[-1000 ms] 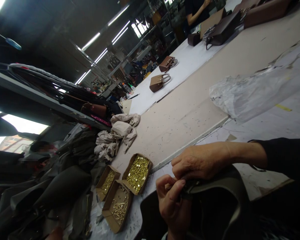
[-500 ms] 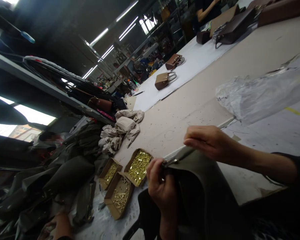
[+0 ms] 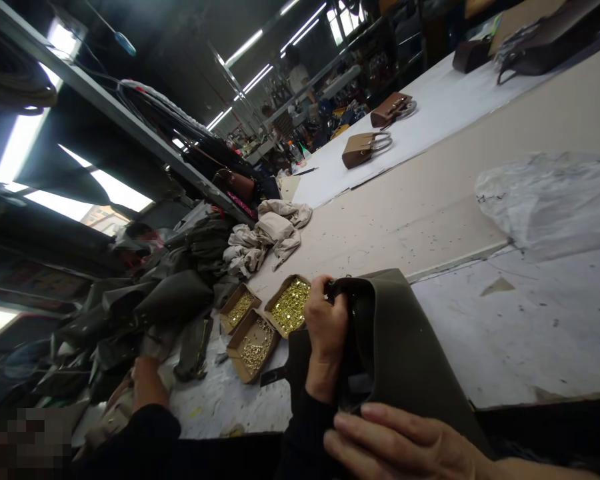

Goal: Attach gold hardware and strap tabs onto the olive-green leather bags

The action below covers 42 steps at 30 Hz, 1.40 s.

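An olive-green leather bag (image 3: 405, 347) lies on the white table in front of me. My left hand (image 3: 325, 327) is closed on its dark upper rim, next to a small metal fitting. My right hand (image 3: 405, 445) is at the bottom edge of the view, with its fingers stretched out flat against the bag's lower side and nothing in them. Three small cardboard boxes of brass fittings (image 3: 290, 305) stand just left of my left hand.
A heap of olive bag pieces (image 3: 170, 300) and beige cloths (image 3: 267, 237) lie at the left. A co-worker's hand (image 3: 145, 381) rests by the heap. A clear plastic bag (image 3: 555, 200) is at the right. Brown handbags (image 3: 363, 148) stand further along the table.
The camera has swung right and down. My right hand left the bag's top edge and dropped to its lower side. My left hand kept its grip on the rim.
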Tool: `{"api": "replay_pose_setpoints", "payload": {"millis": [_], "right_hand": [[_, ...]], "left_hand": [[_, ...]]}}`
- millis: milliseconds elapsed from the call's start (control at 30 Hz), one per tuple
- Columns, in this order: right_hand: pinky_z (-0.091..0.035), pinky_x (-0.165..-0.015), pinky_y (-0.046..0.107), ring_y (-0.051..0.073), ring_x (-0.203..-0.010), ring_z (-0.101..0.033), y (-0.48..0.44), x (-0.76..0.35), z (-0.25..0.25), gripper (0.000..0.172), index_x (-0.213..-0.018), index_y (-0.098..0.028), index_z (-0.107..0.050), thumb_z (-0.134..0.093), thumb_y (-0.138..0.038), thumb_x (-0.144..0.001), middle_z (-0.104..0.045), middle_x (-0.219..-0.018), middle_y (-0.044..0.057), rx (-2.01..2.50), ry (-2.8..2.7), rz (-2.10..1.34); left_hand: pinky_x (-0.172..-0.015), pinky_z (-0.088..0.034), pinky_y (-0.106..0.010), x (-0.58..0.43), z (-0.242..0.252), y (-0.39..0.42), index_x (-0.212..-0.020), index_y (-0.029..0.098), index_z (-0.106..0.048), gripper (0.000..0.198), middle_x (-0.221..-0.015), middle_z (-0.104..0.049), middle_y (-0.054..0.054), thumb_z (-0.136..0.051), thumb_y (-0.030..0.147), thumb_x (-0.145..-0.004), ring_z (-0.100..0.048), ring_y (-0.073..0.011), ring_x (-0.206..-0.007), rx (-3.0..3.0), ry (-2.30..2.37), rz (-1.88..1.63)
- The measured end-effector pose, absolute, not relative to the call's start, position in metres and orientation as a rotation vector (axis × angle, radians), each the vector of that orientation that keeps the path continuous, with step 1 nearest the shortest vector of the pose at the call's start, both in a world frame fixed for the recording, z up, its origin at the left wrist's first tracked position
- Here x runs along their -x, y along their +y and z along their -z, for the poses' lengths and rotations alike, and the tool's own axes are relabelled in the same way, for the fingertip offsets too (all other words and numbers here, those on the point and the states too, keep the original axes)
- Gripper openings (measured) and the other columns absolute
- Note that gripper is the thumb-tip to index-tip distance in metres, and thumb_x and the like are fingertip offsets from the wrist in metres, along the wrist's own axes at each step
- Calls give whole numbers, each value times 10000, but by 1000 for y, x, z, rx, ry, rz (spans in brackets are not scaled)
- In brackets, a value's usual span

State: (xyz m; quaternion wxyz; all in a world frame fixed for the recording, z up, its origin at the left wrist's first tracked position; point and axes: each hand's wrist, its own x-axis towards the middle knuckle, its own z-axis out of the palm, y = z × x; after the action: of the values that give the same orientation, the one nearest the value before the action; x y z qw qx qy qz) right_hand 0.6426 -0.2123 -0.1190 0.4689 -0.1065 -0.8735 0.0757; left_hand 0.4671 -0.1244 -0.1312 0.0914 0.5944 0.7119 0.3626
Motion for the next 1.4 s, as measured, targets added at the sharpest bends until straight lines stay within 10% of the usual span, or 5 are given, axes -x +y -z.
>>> {"api": "replay_pose_setpoints", "payload": {"millis": [233, 567, 800, 1167, 1400], "right_hand": [[-592, -857, 366, 200, -718, -652, -226, -618, 123, 191, -1031, -144, -729, -550, -112, -974, -691, -792, 23, 352, -2307, -168], [-274, -1292, 435, 220, -1018, -657, -168, -727, 114, 358, -1041, -224, -713, -385, -80, -1035, -692, -961, 35, 304, -2442, -123], [-302, -1243, 579, 309, -1490, -372, -90, -764, 147, 169, -966, -302, -730, -594, -206, -993, -558, -1448, 32, 671, -1973, -437], [-517, -1044, 379, 260, -1198, -644, -26, -702, 153, 358, -848, -231, -657, -912, -463, -749, -630, -1383, 44, 545, -1017, -1532], [-504, -1072, 477, 340, -1234, -619, -34, -686, 184, 348, -833, -228, -741, -948, -465, -686, -649, -1261, 74, 496, -1045, -1640]], "left_hand": [[-988, -513, -296, -455, 90, -115, -1186, 220, -734, 358, -1190, -761, -43, -588, 103, -881, -699, -217, -1109, -2134, 2141, -340], [-853, -554, -364, -430, 54, -124, -910, 203, -832, 229, -933, -797, -125, -643, 237, -785, -743, -313, -970, -2145, 2086, 210], [-746, -540, -417, -446, 42, -149, -764, 129, -782, 304, -847, -766, -214, -515, 268, -814, -745, -379, -858, -2235, 2053, 529], [-543, -456, -253, -446, 3, -171, -514, 182, -588, 332, -524, -620, -41, -452, 302, -792, -604, -178, -513, -1453, 1604, 348], [-736, -525, -407, -462, 26, -181, -693, 149, -697, 317, -750, -727, -157, -526, 308, -906, -720, -333, -776, -2167, 2004, 551]]}}
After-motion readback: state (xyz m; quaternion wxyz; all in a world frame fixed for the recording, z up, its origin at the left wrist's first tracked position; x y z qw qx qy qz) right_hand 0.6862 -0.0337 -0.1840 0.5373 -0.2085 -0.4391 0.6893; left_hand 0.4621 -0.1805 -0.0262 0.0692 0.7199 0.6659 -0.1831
